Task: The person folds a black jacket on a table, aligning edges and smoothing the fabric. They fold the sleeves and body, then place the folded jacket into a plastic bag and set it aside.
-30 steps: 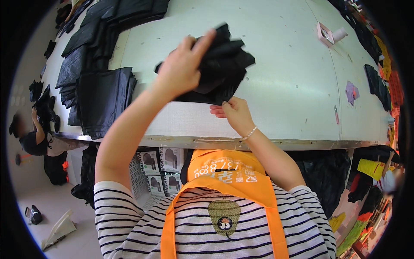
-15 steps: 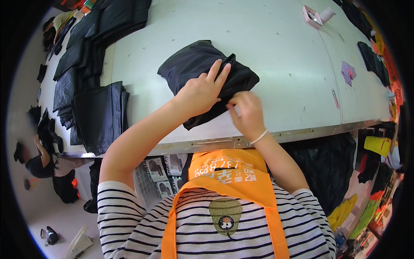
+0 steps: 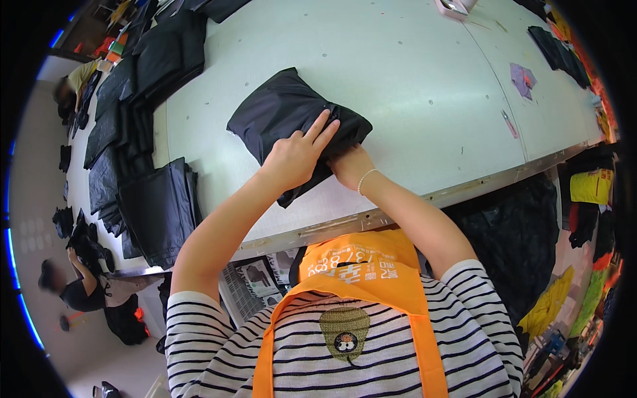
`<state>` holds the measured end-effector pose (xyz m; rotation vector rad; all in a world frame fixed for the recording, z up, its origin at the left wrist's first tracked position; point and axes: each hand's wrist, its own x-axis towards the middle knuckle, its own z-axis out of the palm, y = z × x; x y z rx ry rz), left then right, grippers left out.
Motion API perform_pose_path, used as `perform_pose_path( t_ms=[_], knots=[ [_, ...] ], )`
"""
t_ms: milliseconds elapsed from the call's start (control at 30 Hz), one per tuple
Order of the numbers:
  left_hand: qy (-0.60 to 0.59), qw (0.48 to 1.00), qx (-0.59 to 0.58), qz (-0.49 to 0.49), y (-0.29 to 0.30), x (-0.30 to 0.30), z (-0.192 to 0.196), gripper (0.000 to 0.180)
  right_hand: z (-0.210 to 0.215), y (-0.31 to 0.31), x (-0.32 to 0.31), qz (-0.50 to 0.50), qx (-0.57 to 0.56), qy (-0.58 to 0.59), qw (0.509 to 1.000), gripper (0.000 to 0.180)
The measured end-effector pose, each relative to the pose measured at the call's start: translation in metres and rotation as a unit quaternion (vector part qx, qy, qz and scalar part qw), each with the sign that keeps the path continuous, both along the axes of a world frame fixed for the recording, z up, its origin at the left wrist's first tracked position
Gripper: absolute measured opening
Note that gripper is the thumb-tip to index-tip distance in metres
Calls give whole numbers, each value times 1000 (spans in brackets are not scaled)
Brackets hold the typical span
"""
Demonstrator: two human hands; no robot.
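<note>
A plump, folded bundle of smooth black fabric [image 3: 279,113] lies on the pale table in front of me; whether it is a garment or a pouch I cannot make out. Across its near right part rests my left hand [image 3: 294,154], open, with two fingers stretched out and pressing on a fold. My right hand [image 3: 350,167], a beaded bracelet at its wrist, reaches in at the bundle's near right edge. Its fingers are hidden in or under the black fabric, so their grip does not show. A loose black flap hangs toward me below my left hand.
Stacks of folded black pieces [image 3: 159,212] line the table's left side. At the right lie small thread snips [image 3: 509,124] and a lilac scrap [image 3: 523,80]; a pink box [image 3: 452,8] sits far off. The metal table edge [image 3: 371,219] runs before me. Two people work at the left.
My right hand has moved from beside the bundle's near edge into the fabric, its fingers now covered. My left hand still presses on top. The view has turned and shifted slightly.
</note>
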<state>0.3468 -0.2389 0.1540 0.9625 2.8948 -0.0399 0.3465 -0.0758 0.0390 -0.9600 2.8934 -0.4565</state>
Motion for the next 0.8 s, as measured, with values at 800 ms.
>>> perform_pose_path(
  t_ms=[800],
  knots=[
    [-201,970,-112,-79,49,-43,-30,46,69,81,-1,181,78,-51,979,8]
  ],
)
